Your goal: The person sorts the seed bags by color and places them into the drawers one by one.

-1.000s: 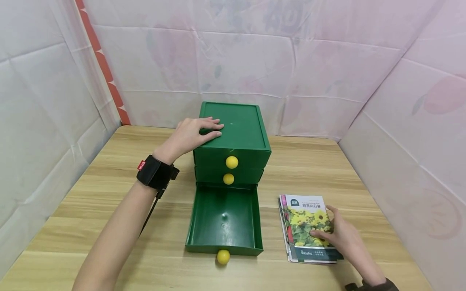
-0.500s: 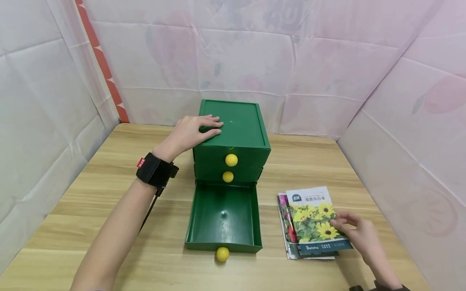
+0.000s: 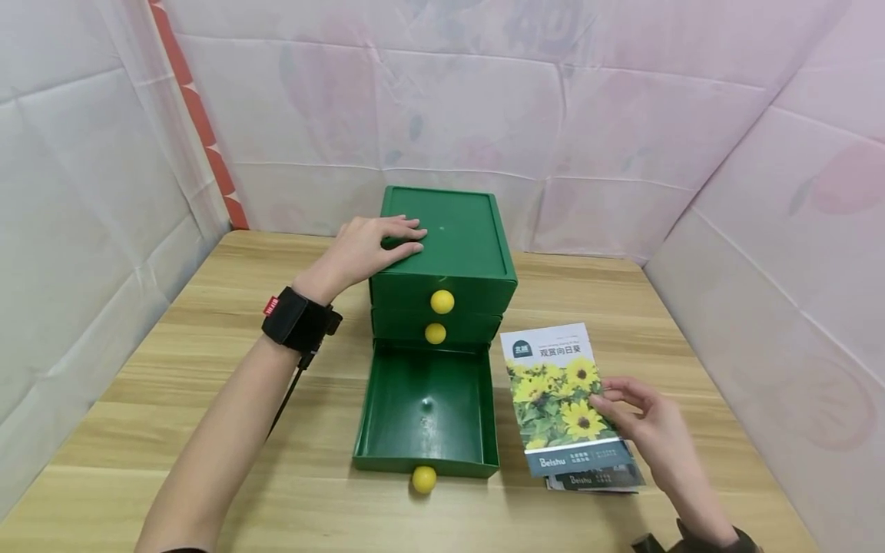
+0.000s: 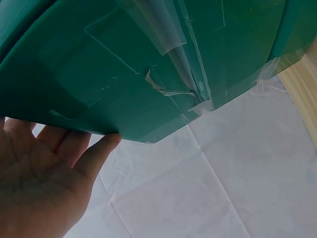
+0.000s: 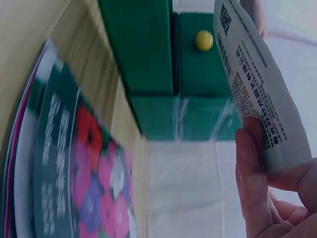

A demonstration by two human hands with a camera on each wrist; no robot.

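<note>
- Sunflower seed packet (image 3: 560,399) is the thing in hand: it is lifted clear of the stack and tilted, face toward the camera, just at 3 o'clock of the open bottom drawer (image 3: 426,407).
- The right hand (image 3: 646,426) pinches the packet at its right edge, thumb on the back and fingers on the front; the right wrist view shows the printed back of the packet (image 5: 255,84) held between thumb and fingers.
- Under it, the remaining packets (image 3: 594,481) lie flat on the tabletop (image 3: 588,299), at 5 o'clock of the drawer unit; the right wrist view shows the top one (image 5: 74,173) printed with red and purple flowers.
- The bottom drawer is pulled fully out and nothing lies in it; its yellow knob (image 3: 424,479) points toward the person at 6 o'clock.
- The green drawer unit (image 3: 442,253) stands at the middle of the tabletop, its two upper drawers closed.
- The left hand (image 3: 369,250) lies flat on the unit's top at its 9 o'clock edge, fingers straight, pressing down and gripping nothing.
- Judging progress: drawer open and one packet picked up; the packet is not yet in the drawer, the others lie untouched, and the drawer remains to be closed.
</note>
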